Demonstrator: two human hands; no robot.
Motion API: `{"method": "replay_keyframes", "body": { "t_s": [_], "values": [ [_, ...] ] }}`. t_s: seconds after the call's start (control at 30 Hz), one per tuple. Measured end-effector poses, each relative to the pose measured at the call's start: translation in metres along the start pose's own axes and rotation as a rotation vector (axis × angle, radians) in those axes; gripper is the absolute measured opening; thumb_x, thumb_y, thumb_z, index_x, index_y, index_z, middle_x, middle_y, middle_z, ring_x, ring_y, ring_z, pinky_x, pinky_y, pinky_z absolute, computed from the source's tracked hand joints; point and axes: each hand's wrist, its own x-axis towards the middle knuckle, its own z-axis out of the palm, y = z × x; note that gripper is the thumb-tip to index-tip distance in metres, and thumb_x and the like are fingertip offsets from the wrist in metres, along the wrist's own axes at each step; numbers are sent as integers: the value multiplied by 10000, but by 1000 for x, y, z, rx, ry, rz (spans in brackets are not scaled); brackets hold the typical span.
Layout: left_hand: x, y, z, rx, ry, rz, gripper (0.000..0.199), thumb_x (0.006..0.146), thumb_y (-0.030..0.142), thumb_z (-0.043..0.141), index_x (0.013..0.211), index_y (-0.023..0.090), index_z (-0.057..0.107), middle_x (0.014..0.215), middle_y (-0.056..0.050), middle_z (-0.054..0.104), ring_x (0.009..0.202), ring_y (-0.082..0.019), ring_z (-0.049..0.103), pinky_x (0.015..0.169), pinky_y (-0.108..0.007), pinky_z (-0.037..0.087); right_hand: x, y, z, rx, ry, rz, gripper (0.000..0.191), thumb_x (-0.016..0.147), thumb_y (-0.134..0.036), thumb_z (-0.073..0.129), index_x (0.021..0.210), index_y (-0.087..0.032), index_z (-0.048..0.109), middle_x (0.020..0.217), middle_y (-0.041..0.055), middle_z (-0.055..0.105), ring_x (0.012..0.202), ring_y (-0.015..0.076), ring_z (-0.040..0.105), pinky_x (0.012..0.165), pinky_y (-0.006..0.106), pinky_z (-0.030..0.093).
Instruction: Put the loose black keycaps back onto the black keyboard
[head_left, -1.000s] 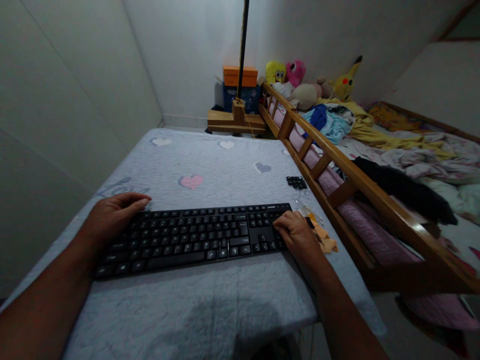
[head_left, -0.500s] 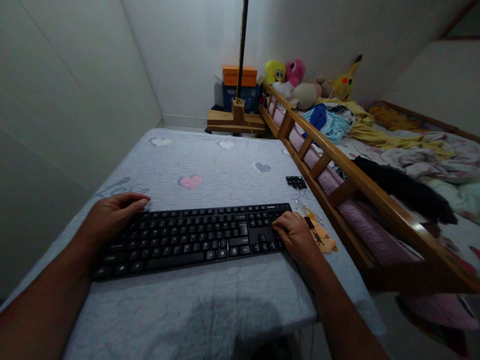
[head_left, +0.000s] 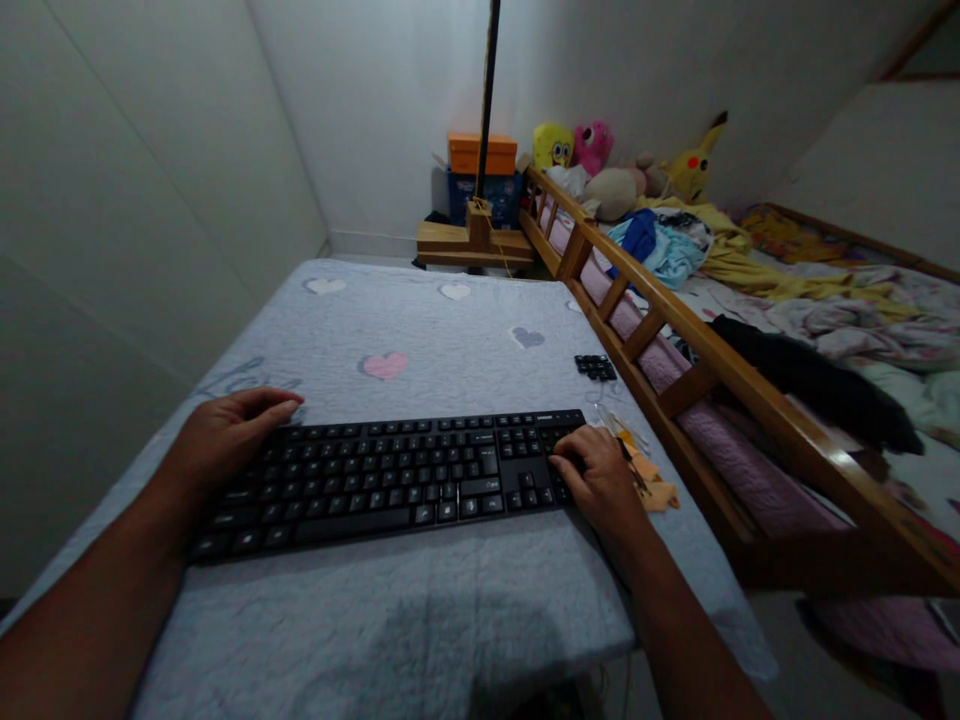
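A black full-size keyboard (head_left: 375, 480) lies slightly askew on the cloth-covered table. My left hand (head_left: 229, 435) is curled around its upper left end, thumb and fingers close together, covering the corner keys. Over the number pad at the other end, my right hand (head_left: 596, 465) has its fingers bent and pinched; anything between the fingertips is hidden. Part of the number pad appears without keycaps, though the hand covers much of it. Several loose black keycaps (head_left: 595, 367) sit in a cluster beyond the keyboard's right end.
Beside my right hand lies an orange cloth-like piece (head_left: 658, 492) with a thin dark tool (head_left: 628, 455) on it. A wooden bed rail (head_left: 675, 330) runs along the table's right side. Boxes (head_left: 482, 155) and a wooden stand (head_left: 450, 240) are behind the table.
The view has shifted slightly. My right hand has moved only a little at the number pad; my left hand and the keyboard look the same.
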Motion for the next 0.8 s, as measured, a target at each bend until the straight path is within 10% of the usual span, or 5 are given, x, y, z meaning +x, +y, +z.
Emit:
{"method": "replay_keyframes", "body": {
  "t_s": [0.5, 0.8],
  "values": [
    [-1, 4, -1, -5, 18, -22, 462, 637, 555, 678, 926, 202, 748, 935, -49, 764, 908, -274, 675, 812, -348, 494, 9, 9, -31, 6, 243, 57, 125, 893, -199, 526, 848, -230, 638, 861, 53, 660, 878, 235, 566, 821, 376, 418],
    [1, 2, -1, -46, 29, -38, 453, 620, 554, 691, 910, 211, 744, 952, -46, 759, 948, -281, 670, 888, -366, 481, 76, 62, -76, -150, 99, 232, 129, 803, -221, 603, 830, -189, 725, 873, 67, 717, 835, 215, 640, 777, 326, 453]
  ]
}}
